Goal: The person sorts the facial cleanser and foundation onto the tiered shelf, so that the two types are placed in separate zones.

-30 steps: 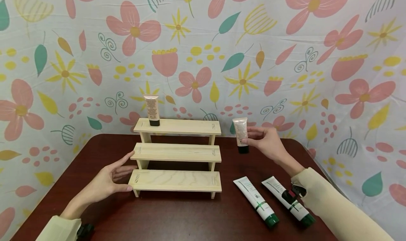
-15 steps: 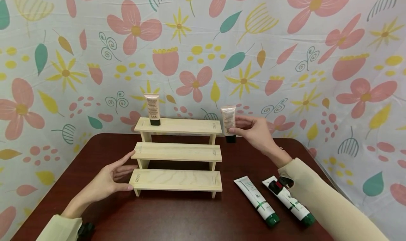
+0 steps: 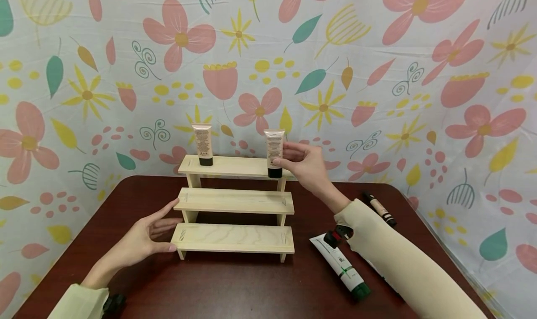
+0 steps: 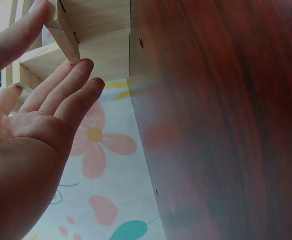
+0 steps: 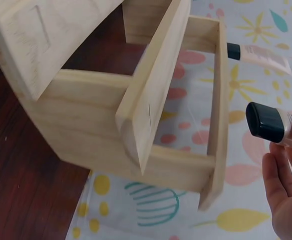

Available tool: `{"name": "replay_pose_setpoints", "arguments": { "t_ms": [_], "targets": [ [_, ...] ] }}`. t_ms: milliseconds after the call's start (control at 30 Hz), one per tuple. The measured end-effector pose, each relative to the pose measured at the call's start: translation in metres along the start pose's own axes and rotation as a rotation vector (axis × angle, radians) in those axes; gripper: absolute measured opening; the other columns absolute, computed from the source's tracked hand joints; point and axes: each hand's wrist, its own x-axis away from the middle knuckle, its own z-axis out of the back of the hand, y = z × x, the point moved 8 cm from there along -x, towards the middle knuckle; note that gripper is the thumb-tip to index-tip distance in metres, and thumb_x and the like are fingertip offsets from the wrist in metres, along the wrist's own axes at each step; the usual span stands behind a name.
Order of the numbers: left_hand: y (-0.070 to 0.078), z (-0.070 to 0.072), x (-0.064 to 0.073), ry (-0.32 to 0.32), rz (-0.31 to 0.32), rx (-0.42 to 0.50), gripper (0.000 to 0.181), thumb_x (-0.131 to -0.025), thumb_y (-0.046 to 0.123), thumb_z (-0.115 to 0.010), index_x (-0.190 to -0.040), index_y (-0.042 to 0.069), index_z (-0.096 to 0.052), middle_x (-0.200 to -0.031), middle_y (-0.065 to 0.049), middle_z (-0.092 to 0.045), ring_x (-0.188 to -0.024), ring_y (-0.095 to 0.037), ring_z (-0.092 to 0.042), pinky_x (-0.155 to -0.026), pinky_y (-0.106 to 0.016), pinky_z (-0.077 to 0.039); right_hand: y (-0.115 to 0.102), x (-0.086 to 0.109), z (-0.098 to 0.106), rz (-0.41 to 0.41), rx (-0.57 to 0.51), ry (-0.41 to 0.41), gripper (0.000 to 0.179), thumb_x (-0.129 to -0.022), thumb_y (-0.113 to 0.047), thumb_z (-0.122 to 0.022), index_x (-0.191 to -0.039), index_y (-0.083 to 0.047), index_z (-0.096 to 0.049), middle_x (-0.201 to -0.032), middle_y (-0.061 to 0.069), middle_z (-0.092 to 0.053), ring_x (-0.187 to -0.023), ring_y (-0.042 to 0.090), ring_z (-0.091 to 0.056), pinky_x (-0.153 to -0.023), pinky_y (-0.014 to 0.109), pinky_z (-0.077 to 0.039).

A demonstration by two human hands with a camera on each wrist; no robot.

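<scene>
A three-step wooden display rack [image 3: 235, 237] stands on the dark table. My right hand [image 3: 308, 167] pinches a small beige cosmetic tube [image 3: 274, 146] between thumb and fingers, its black cap [image 5: 265, 122] pointing down. The tube is upright at the right end of the top step; in the right wrist view a gap shows between cap and wood. Another beige tube [image 3: 203, 142] stands on its cap at the top step's left end. My left hand [image 3: 136, 242] touches the rack's left side with extended fingers, thumb at the bottom step [image 4: 63, 37].
A white tube with a green cap [image 3: 341, 267] lies right of the rack; a second one is mostly hidden under my right sleeve [image 3: 390, 249]. Farther back lies a slim beige and black tube [image 3: 379, 209]. A flowered cloth [image 3: 335, 76] hangs behind the table [image 3: 226, 286].
My right hand has carried the beige tube leftward and up, from beside the rack to the top step's right end. The slim tube has come into sight. My left hand stays put.
</scene>
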Motion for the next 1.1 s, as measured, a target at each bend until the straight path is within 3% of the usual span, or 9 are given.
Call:
{"name": "replay_pose_setpoints", "arguments": {
  "t_ms": [300, 667, 1100],
  "targets": [
    [0.000, -0.002, 0.001, 0.000, -0.008, 0.003, 0.109, -0.082, 0.009, -0.091, -0.169, 0.017, -0.026, -0.146, -0.027, -0.058, -0.129, -0.045, -0.060, -0.098, -0.027, -0.051, 0.005, -0.016, -0.029, 0.037, -0.014, 0.043, 0.045, -0.088, -0.004, -0.087, -0.129, 0.004, -0.072, -0.110, 0.017, -0.078, -0.098, 0.028, -0.077, -0.083, 0.031, -0.060],
    [0.000, 0.000, 0.000, -0.001, -0.012, 0.006, 0.109, -0.082, 0.009, -0.091, -0.169, 0.017, -0.026, -0.146, -0.027, -0.057, -0.129, -0.045, -0.060, -0.098, -0.029, -0.052, 0.009, -0.032, -0.057, 0.012, -0.061, 0.085, 0.045, -0.088, -0.006, -0.087, -0.131, 0.001, -0.073, -0.112, 0.013, -0.078, -0.098, 0.022, -0.077, -0.086, 0.034, -0.060],
    [0.001, 0.000, 0.000, -0.002, -0.019, 0.007, 0.109, -0.082, 0.008, -0.091, -0.169, 0.016, -0.026, -0.145, -0.026, -0.058, -0.129, -0.045, -0.060, -0.098, -0.028, -0.052, 0.012, -0.045, -0.080, 0.056, -0.073, 0.099, 0.044, -0.088, -0.004, -0.087, -0.129, 0.002, -0.073, -0.110, 0.013, -0.078, -0.096, 0.023, -0.077, -0.086, 0.033, -0.060]
  ]
}}
